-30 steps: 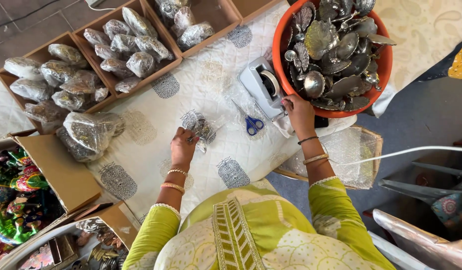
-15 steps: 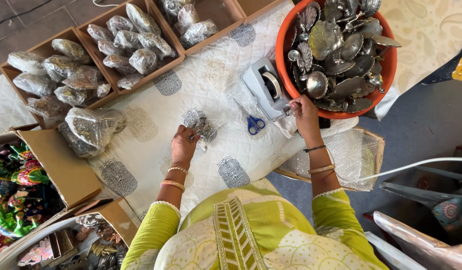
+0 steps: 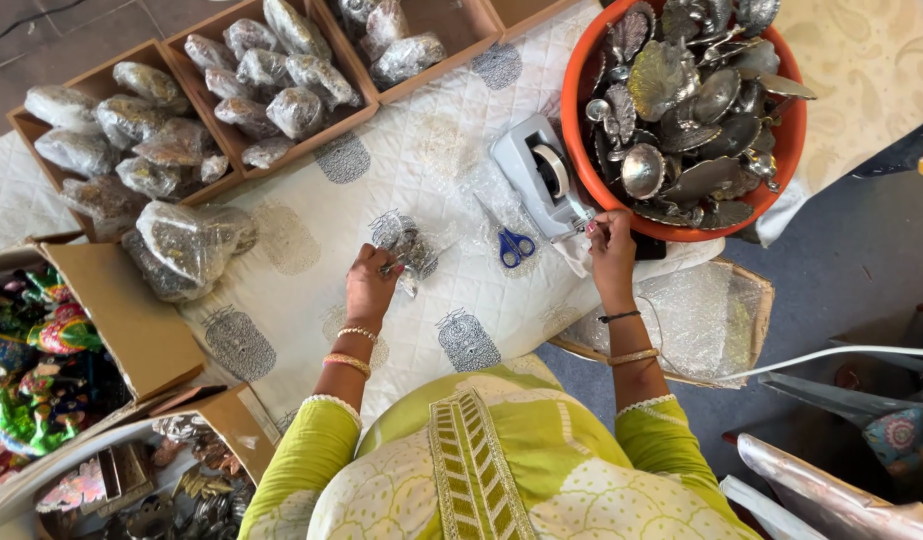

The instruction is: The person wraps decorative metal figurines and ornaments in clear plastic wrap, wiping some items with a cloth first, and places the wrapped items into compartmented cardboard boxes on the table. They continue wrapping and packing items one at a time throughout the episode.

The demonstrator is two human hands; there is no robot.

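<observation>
A white quilted cloth (image 3: 312, 230) printed with grey motifs covers the work surface, with cardboard trays of plastic-wrapped bundles (image 3: 182, 110) well beyond the fingers on the left. The left hand (image 3: 370, 285) presses its curled fingers onto a small bubble-wrapped metal piece (image 3: 407, 245), blue-handled scissors (image 3: 515, 245) lying just right of them. The right hand (image 3: 612, 245) pinches its fingertips at the front of the grey tape dispenser (image 3: 542, 185), whether on tape I cannot tell, just below an orange tub of silver dishes (image 3: 682, 110).

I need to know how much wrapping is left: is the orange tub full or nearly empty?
Full. The orange tub is heaped to its rim with bare silver metal dishes, none wrapped in plastic.
</observation>
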